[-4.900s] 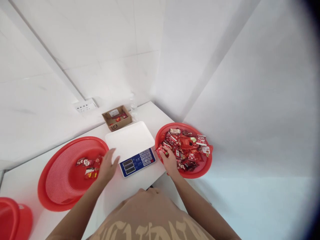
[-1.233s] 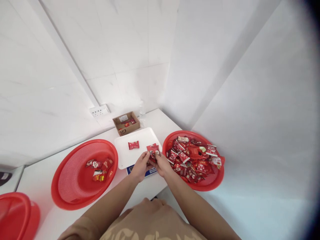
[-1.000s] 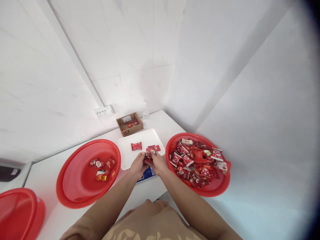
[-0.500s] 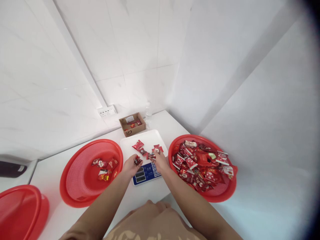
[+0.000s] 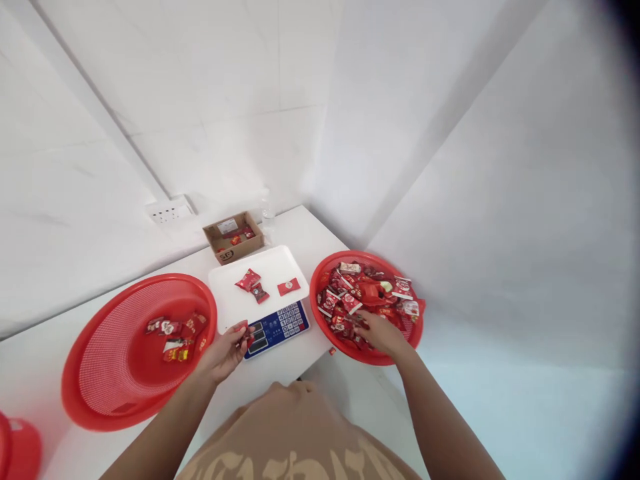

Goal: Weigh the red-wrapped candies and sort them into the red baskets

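Observation:
My left hand (image 5: 229, 351) is closed on a red-wrapped candy (image 5: 249, 337) beside the display of a white scale (image 5: 230, 312). Two red candies lie together on the scale's pan, and a flat red packet (image 5: 289, 287) rests to their right. My right hand (image 5: 381, 332) is in the right red basket (image 5: 316, 308), its fingers apart over the heaped wrapped candies (image 5: 350, 303); its fingertips partly blend into the pile. A small red piece (image 5: 333, 351) shows just outside that basket's near rim.
To the left stands a larger red basket (image 5: 103, 353) with several wrapped candies. Behind the scale are a cardboard box (image 5: 239, 252) holding some candies and a clear bottle (image 5: 267, 217). Another red container (image 5: 23, 447) shows at lower left. The table's near edge runs below the scale.
My right hand has gone from the scale pan into the right basket, and fewer candies lie on the pan. My left hand has drawn back slightly with its candy. The view has shifted right.

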The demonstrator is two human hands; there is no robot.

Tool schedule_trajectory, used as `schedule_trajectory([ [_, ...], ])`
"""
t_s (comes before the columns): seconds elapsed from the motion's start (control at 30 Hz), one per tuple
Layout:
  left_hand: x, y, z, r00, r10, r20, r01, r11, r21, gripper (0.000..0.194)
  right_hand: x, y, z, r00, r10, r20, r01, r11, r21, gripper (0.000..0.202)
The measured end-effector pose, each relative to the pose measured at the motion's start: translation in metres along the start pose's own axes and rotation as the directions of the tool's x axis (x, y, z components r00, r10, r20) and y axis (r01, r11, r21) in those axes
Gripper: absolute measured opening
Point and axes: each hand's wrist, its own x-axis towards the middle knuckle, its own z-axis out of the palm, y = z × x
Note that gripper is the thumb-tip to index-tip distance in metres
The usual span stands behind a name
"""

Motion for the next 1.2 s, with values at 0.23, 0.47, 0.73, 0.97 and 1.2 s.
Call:
schedule_trajectory([
  [0.23,-0.004,-0.005,0.024,0.991,-0.025,0.135,0.014,0.996,0.085,0.012,0.027,-0.001,0.023,0.997,-0.03,0.071,0.043,0.979,-0.197,0.049],
  [0.47,-0.008,-0.014,0.014,0.995,-0.039,0.096,0.028,0.992,0.12,0.012,0.045,0.006,0.055,1.0,0.009,-0.025,-0.013,0.985,-0.173,0.062],
  [0.73,-0.006,-0.015,0.001,1.0,-0.015,0.023,0.013,0.995,0.099,0.011,0.04,0.03,0.032,0.999,0.013,-0.033,-0.019,0.979,-0.204,0.037],
  [0.97,-0.008,-0.021,0.014,0.996,-0.043,0.072,0.034,0.993,0.111,0.013,0.046,0.008,0.061,0.998,0.041,-0.044,-0.055,0.918,-0.394,0.069],
  [1.2,-0.014,-0.022,0.013,0.997,-0.039,0.065,0.032,0.993,0.114,0.012,0.05,0.011,0.06,0.998,0.05,-0.023,-0.053,0.987,-0.152,0.057],
])
